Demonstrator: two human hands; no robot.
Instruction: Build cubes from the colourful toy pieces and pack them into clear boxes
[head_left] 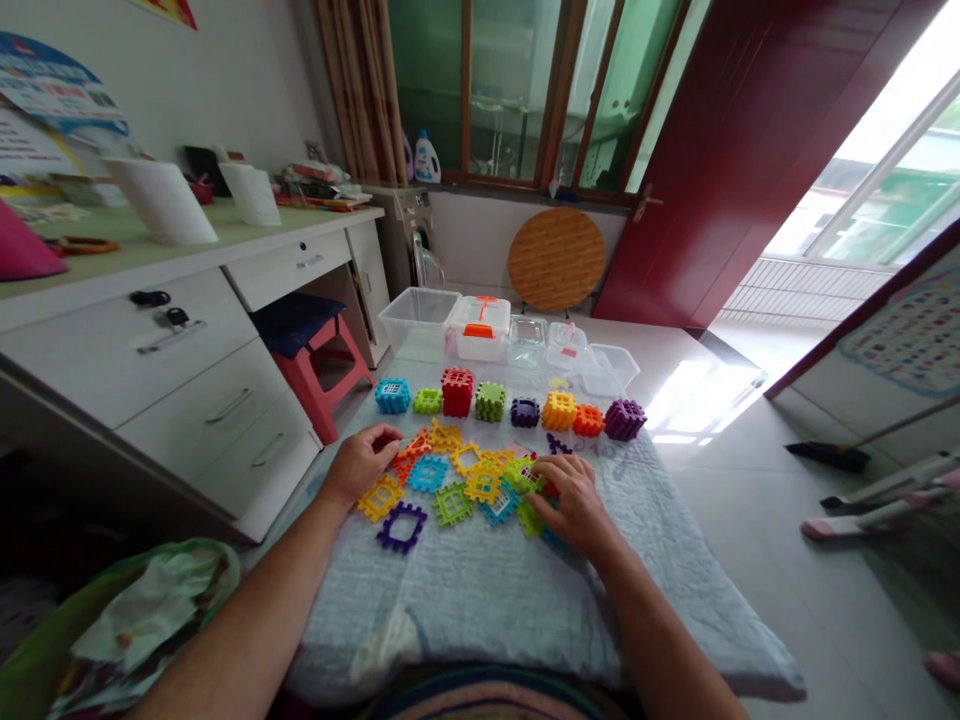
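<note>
My left hand [365, 465] rests at the left edge of a loose pile of plastic building pieces, fingers loosely bent and thumb apart, beside an orange piece [411, 455]. My right hand [576, 498] lies over the pile's right side, thumb and fingers spread, fingertips touching a lime green piece [523, 475]. It partly covers other pieces. Between the hands lie yellow [482, 484], blue [427, 473] and green [453, 505] square pieces with notched edges. A purple square frame [403, 527] lies nearest me.
Behind the pile stands a row of colour-sorted stacks, including red [457, 392], green [490, 401] and purple [625, 420] ones. Clear plastic boxes [420, 318] and an orange-latched box [482, 328] stand at the far edge of the cloth-covered table [480, 610]. A pink stool [319, 370] is at left.
</note>
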